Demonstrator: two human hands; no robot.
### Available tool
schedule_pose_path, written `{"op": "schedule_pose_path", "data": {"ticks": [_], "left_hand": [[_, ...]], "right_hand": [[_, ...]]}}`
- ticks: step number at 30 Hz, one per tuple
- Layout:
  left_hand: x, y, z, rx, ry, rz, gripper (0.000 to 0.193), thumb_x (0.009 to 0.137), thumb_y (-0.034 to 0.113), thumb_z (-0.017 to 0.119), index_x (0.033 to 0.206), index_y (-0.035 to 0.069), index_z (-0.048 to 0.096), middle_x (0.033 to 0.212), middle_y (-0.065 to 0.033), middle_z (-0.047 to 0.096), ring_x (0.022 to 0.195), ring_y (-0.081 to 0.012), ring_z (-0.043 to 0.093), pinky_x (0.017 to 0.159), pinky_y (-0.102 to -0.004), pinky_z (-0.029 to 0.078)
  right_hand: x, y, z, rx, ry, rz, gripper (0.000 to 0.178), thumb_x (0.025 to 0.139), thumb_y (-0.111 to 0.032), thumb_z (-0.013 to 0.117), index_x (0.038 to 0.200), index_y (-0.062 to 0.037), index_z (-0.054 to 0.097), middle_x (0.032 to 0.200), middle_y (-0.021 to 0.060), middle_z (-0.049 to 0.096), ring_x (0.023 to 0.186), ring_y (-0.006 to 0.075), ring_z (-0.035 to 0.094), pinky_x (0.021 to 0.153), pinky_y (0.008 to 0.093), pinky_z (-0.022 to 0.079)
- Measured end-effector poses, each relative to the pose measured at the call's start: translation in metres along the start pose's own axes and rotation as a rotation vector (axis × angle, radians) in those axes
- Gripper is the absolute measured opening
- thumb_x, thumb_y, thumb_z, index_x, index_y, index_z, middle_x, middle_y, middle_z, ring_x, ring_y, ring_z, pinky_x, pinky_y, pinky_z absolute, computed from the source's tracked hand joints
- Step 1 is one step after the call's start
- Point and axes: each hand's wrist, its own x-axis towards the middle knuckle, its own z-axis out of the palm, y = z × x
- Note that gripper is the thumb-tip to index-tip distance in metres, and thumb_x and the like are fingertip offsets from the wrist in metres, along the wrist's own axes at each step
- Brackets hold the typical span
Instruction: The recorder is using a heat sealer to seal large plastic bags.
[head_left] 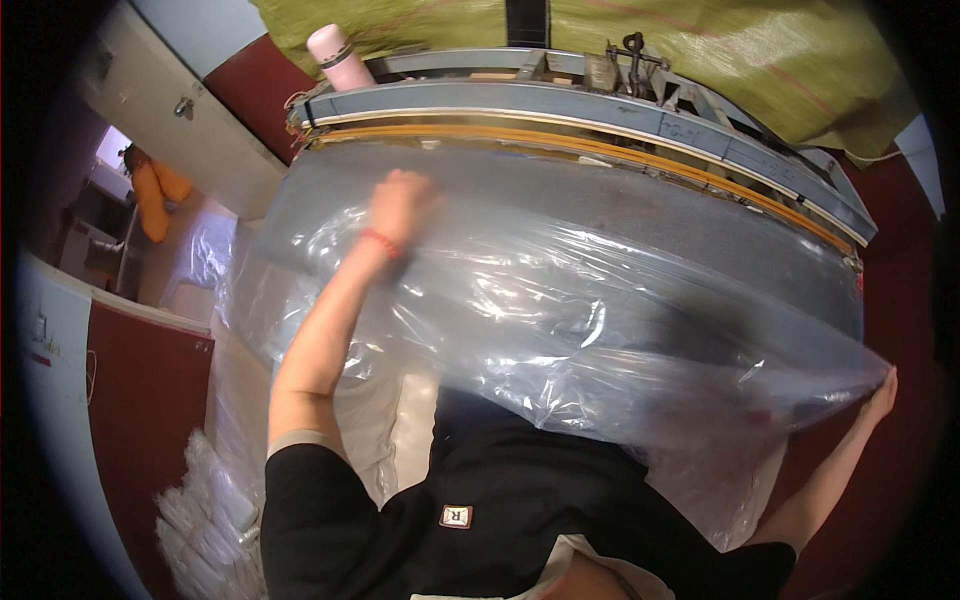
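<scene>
A wide, clear plastic sheet point(560, 300) lies over a dark grey work table point(660, 205), creased and shiny, its near part hanging toward my body. My left hand point(402, 208), with a red bracelet at the wrist, is over the sheet's left part; motion blurs it, and its fingers cannot be made out. Far out to the right, my right hand point(882, 393) pinches the sheet's corner beyond the table's right end. From there the plastic runs taut in long folds back toward the middle.
Along the table's far edge runs a grey metal frame point(600, 105) with orange strips point(480, 131). A pink bottle point(340, 60) and a metal clamp point(635, 65) stand there. Yellow-green woven sheeting point(700, 50) hangs behind. Bundled clear plastic point(205, 520) lies lower left, near an open door point(175, 100).
</scene>
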Motion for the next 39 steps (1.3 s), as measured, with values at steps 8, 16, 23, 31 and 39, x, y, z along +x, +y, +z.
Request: {"op": "schedule_pose_path", "data": {"ticks": [8, 16, 23, 31, 39], "left_hand": [[0.048, -0.051, 0.005, -0.912, 0.649, -0.682, 0.016, 0.083, 0.02, 0.049, 0.084, 0.004, 0.049, 0.073, -0.0006, 0.048, 0.066, -0.0072, 0.044, 0.057, -0.0207, 0.038], [0.066, -0.162, 0.082, -0.868, 0.619, -0.553, 0.019, 0.082, 0.018, 0.054, 0.067, 0.009, 0.046, 0.06, 0.0048, 0.042, 0.051, -0.0037, 0.033, 0.047, -0.0181, 0.029], [0.075, -0.163, 0.089, -0.979, 0.594, -0.587, 0.018, 0.08, 0.015, 0.059, 0.067, 0.01, 0.047, 0.062, 0.0051, 0.046, 0.054, -0.0029, 0.038, 0.048, -0.0165, 0.03], [0.072, -0.151, 0.071, -1.226, 0.592, -0.656, 0.016, 0.079, 0.015, 0.056, 0.083, 0.005, 0.045, 0.075, -0.0035, 0.05, 0.063, -0.013, 0.05, 0.06, -0.0285, 0.048], [0.063, -0.135, 0.056, -1.078, 0.525, -0.624, 0.01, 0.079, 0.012, 0.053, 0.085, 0.006, 0.049, 0.073, -0.0013, 0.05, 0.064, -0.0102, 0.048, 0.055, -0.0241, 0.044]], "right_hand": [[-0.016, -0.022, 0.149, -0.561, 0.108, -0.458, 0.023, 0.083, -0.022, 0.05, 0.094, -0.0038, 0.06, 0.089, 0.0074, 0.061, 0.085, 0.0186, 0.056, 0.078, 0.0299, 0.043], [-0.033, 0.035, 0.272, 0.043, -0.084, -0.185, 0.017, 0.08, -0.02, 0.059, 0.078, -0.0026, 0.056, 0.06, -0.0016, 0.049, 0.054, 0.0056, 0.043, 0.05, 0.0205, 0.035], [-0.03, 0.029, 0.276, 0.034, -0.011, -0.158, 0.02, 0.075, -0.017, 0.064, 0.077, -0.0021, 0.051, 0.062, 0.0011, 0.052, 0.05, 0.008, 0.045, 0.046, 0.0228, 0.038], [-0.035, -0.002, 0.273, -0.037, 0.07, -0.107, 0.013, 0.08, -0.012, 0.047, 0.087, -0.0013, 0.047, 0.067, 0.0084, 0.053, 0.051, 0.0148, 0.053, 0.043, 0.0255, 0.043], [-0.077, -0.035, 0.29, -0.556, 0.384, -0.3, 0.019, 0.08, -0.014, 0.051, 0.094, -0.0009, 0.049, 0.085, 0.0116, 0.055, 0.079, 0.0237, 0.056, 0.067, 0.0336, 0.044]]}}
